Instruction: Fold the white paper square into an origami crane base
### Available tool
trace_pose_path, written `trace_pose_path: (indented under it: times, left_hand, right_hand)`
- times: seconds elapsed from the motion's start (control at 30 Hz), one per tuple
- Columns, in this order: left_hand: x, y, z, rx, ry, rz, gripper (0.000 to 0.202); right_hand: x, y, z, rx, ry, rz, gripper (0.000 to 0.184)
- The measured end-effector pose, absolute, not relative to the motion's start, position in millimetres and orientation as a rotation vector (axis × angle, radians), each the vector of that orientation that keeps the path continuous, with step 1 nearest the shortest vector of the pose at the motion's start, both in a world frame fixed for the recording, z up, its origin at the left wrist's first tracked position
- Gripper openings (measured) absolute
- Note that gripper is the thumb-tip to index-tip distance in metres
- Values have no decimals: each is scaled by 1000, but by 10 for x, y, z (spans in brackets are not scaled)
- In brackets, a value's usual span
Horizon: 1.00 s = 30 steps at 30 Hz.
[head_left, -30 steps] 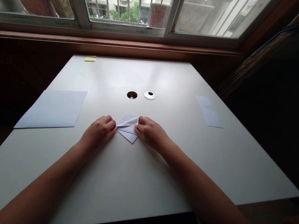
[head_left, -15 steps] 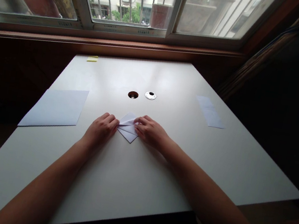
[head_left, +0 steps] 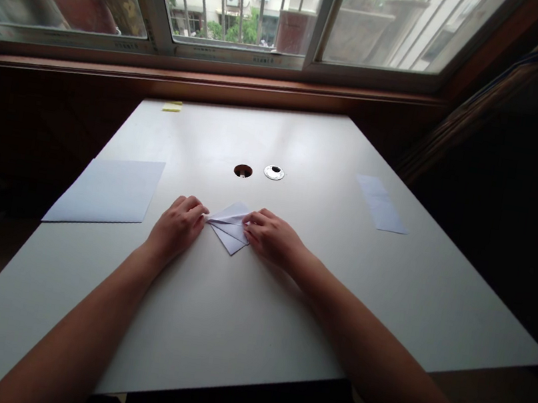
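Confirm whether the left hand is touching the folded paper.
Touching. The head view shows curled fingertips of the left hand pressing on the left corner of the folded paper, no gap visible.

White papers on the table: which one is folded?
The small white folded paper between the left hand and right hand: it has triangular flaps. The large white sheet at left and narrow white strip at right lie flat, untouched.

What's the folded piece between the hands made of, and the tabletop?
The folded piece: thin white paper, matte, by its sharp creases and a lifted flap. The table: smooth white top with soft window glare, probably laminate or painted board.
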State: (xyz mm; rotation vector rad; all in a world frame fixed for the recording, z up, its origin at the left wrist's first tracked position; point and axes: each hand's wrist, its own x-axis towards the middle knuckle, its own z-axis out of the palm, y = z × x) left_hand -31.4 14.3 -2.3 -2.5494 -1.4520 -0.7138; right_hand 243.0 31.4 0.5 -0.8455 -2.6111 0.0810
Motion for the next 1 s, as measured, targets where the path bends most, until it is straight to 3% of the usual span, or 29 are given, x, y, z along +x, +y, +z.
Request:
trace_pose_path:
  times: [0.27,0.73,1.0]
  left_hand:
    - [-283,166,-82,-2879,-1079,-793,45]
    - [-158,23,63,-3104,-935,-692,37]
    - [-155,53,58,-3180,-873,-644,50]
  right_hand:
    - [2453,358,-12,-790,-2577,122,21]
    - [2632,520,-43,-835,-2512,193,22]
    - [2656,579,-100,-768,-2489,226,23]
